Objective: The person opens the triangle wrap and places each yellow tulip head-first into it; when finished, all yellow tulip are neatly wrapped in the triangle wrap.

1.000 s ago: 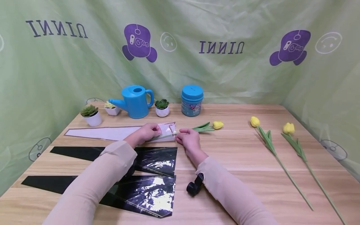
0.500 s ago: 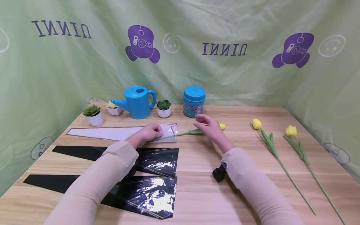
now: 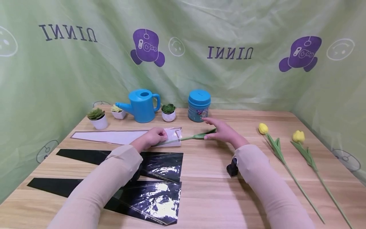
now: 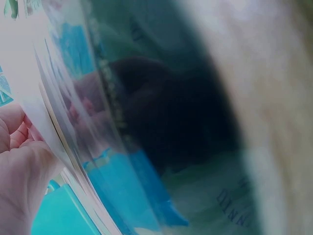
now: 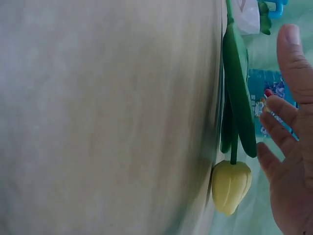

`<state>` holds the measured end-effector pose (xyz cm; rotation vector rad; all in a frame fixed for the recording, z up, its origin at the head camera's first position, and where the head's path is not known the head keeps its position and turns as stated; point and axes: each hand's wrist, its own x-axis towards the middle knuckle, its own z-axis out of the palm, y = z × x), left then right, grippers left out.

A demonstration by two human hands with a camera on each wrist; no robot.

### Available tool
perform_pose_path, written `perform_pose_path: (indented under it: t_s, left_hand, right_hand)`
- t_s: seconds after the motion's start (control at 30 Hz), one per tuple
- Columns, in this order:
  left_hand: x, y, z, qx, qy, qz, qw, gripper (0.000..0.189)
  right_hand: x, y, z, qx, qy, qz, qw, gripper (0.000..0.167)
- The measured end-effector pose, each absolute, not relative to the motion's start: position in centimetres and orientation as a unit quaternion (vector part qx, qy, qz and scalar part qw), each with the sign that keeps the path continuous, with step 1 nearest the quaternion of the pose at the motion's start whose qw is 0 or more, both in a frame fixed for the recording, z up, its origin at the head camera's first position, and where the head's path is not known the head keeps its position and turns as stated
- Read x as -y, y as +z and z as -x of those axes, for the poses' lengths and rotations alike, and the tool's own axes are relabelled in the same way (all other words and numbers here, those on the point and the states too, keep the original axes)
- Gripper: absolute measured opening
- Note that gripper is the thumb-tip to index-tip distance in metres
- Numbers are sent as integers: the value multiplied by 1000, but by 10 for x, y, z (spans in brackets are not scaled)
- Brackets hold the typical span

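Note:
A white tapered flower sleeve (image 3: pixel 107 136) with a brown border and a clear front lies across the table. My left hand (image 3: pixel 151 137) pinches it near its wide right end, fingers curled. In the left wrist view, the left hand (image 4: pixel 22 156) sits at the sheet's edge. One artificial tulip (image 3: pixel 197 136) has its stem in the sleeve's mouth, with leaves sticking out to the right. My right hand (image 3: pixel 224 132) hovers over its flower end, fingers spread and holding nothing. That hand hides the blossom in the head view; the right wrist view shows the yellow blossom (image 5: pixel 231 186).
Two more yellow tulips (image 3: pixel 278 149) lie on the right. Two black flower sleeves (image 3: pixel 163 167) lie nearer the front. Along the back stand a blue watering can (image 3: pixel 143 106), a blue lidded tub (image 3: pixel 199 106) and small potted succulents (image 3: pixel 168 113).
My right hand has left the sleeve's mouth and moved right along the tulip to its flower end, fingers spreading. The left hand keeps its place on the sleeve.

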<state>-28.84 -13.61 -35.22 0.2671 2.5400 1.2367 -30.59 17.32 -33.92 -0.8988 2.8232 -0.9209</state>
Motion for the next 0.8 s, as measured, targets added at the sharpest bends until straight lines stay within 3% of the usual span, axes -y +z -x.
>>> perform_pose_path:
  t_s: [0.2, 0.43, 0.8]
  left_hand:
    - [136, -354, 289, -886, 430, -92, 150, 9]
    - [134, -355, 291, -888, 425, -84, 153, 9]
    - [133, -351, 292, -895, 411, -90, 147, 9]
  right_hand:
    - [-175, -340, 310, -924, -248, 284, 65, 77]
    - [-177, -341, 312, -933, -218, 274, 78, 70]
    - [-172, -345, 318, -948, -170, 260, 72, 22]
